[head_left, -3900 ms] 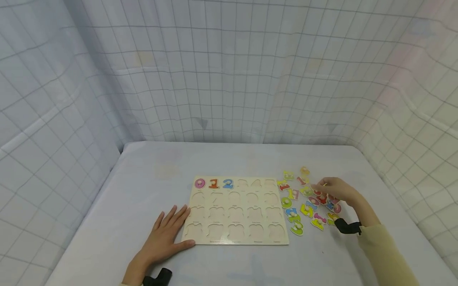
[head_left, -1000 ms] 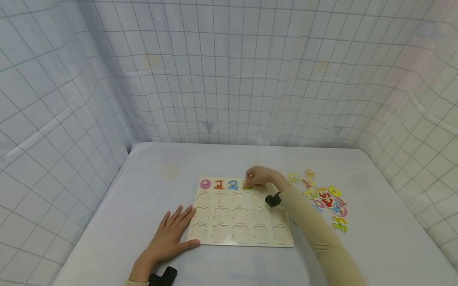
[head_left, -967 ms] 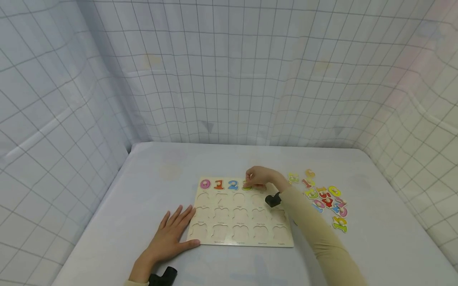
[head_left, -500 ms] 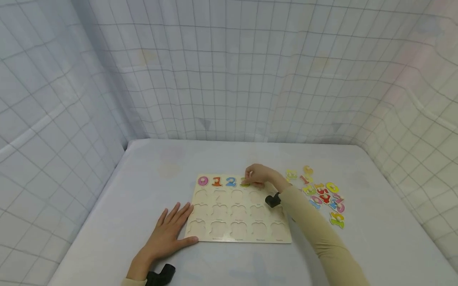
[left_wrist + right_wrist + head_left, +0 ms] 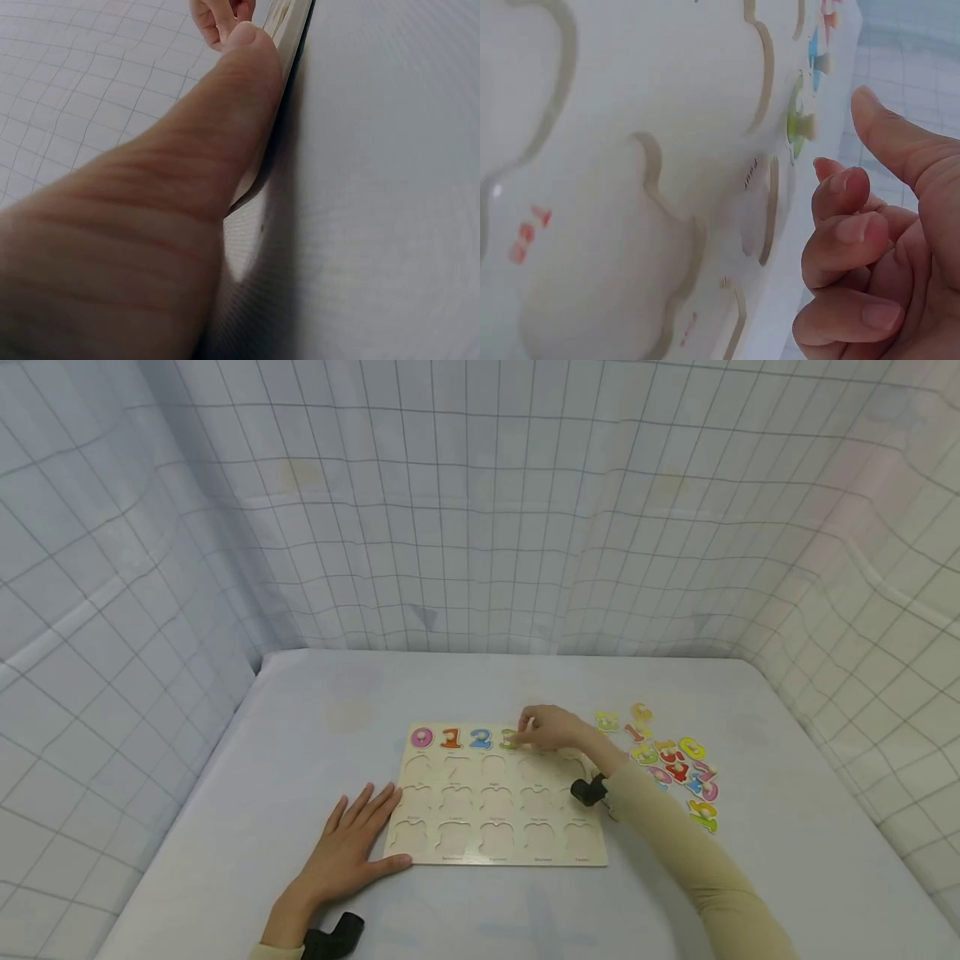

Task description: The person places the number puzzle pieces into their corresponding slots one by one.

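A cream number-puzzle board (image 5: 517,814) lies on the table. In its top row sit a pink 0 (image 5: 422,738), a red 1 (image 5: 451,739), a blue 2 (image 5: 481,739) and a green 3 (image 5: 507,739); its other recesses are bare. Above the 3 is my right hand (image 5: 551,727). The right wrist view shows its thumb and loosely bent fingers (image 5: 847,229) apart from the wooden knob (image 5: 807,126), holding nothing. My left hand (image 5: 348,852) rests flat, fingers spread, at the board's left edge. In the left wrist view its thumb (image 5: 240,82) lies along the board's front edge.
Right of the board lies a loose group of number pieces, among them a yellow 0 (image 5: 692,748), a red 4 (image 5: 677,772) and a yellow-green piece (image 5: 703,814). The right forearm (image 5: 690,860) covers some of the board's right side. Checked cloth (image 5: 480,527) hangs behind and beside the table.
My right hand brought the green 3 from the pieces on the right to the fourth top-row recess, then let go of its knob and shifted slightly right. The left hand stays put.
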`<state>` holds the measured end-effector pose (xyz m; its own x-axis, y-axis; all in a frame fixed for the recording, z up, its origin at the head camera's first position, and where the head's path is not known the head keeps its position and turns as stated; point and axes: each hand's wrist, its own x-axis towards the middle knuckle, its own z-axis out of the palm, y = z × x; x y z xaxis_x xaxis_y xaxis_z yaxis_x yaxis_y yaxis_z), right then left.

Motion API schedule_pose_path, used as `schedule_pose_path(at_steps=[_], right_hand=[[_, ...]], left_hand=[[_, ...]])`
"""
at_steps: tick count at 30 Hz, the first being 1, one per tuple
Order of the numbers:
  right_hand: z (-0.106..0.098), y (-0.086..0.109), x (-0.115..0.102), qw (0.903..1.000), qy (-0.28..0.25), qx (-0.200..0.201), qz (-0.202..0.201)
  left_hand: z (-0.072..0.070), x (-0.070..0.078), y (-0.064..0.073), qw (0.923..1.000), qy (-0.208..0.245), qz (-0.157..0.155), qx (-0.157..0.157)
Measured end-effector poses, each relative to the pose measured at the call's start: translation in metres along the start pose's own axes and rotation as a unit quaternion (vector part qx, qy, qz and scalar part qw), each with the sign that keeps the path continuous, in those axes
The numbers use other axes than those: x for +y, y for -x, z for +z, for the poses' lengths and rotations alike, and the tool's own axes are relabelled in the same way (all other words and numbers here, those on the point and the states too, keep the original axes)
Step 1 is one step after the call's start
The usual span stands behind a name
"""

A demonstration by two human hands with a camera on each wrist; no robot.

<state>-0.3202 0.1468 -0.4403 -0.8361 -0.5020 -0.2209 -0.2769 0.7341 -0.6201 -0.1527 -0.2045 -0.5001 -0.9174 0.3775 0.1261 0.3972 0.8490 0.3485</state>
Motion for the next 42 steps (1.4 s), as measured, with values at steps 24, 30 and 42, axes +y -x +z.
schedule_pose_path(at_steps=[24,30,42], right_hand=[[-0.069,0.078,0.070,0.9823,-0.149,0.097,0.058],[-0.078,0.091,0.076,0.9793,-0.147,0.127,0.058],[-0.095,0.120,0.104,0.9734,-0.155,0.150,0.076]], left_hand=[[0.003,0.004,0.005,1.0000,-0.001,0.002,0.004],[0.002,0.003,0.004,1.0000,-0.006,0.002,0.006],[0.002,0.003,0.004,0.9999,-0.008,0.002,0.007]])
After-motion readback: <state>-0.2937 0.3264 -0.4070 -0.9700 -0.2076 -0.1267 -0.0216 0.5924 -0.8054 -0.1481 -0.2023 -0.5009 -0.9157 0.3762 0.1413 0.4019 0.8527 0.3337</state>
